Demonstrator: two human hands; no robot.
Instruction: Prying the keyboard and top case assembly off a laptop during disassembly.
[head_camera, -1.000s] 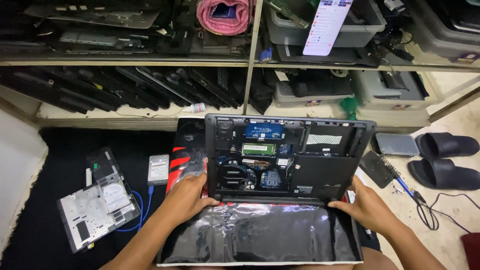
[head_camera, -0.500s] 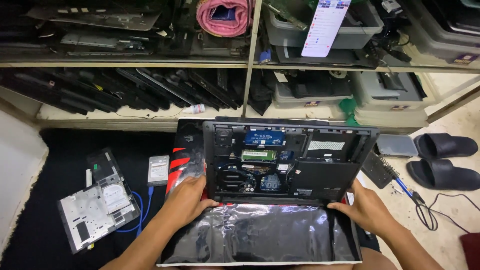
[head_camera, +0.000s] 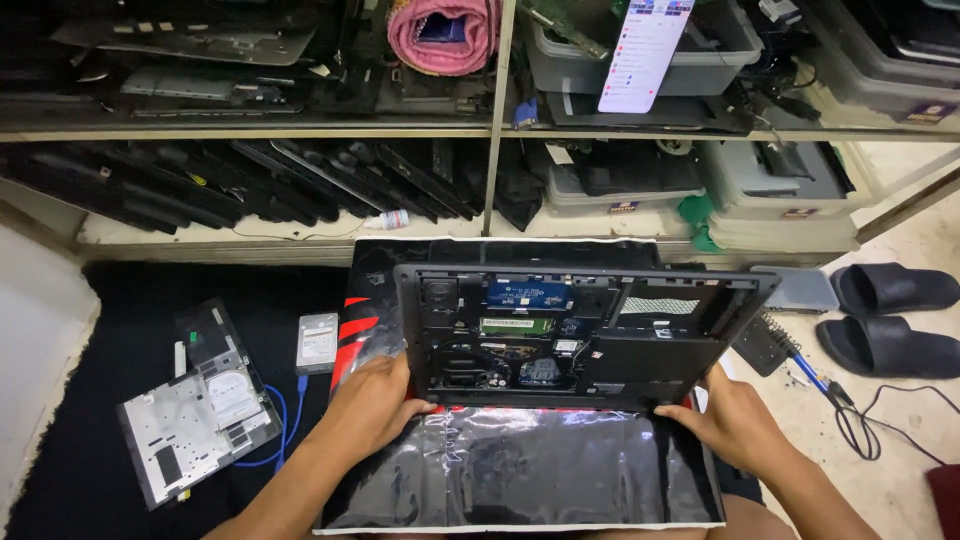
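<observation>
An opened black laptop (head_camera: 640, 340) lies bottom-up on the floor, its circuit board, fan and green memory stick exposed. A glossy black sheet (head_camera: 530, 465) spreads in front of it, over a black and red mat (head_camera: 362, 310). My left hand (head_camera: 375, 400) grips the laptop's near left edge, fingers curled over the rim. My right hand (head_camera: 730, 415) holds the near right corner, resting partly on the sheet.
A detached metal panel with a drive (head_camera: 195, 420) and a loose silver hard drive (head_camera: 318, 342) with a blue cable lie left on a dark carpet. Black slippers (head_camera: 890, 320), a screwdriver (head_camera: 815, 380) and a cord sit right. Shelves of laptop parts stand behind, with a lit phone (head_camera: 640, 50).
The laptop has shifted slightly in my hands and its far edge sits a little lower; both hands keep their grip at the near edge.
</observation>
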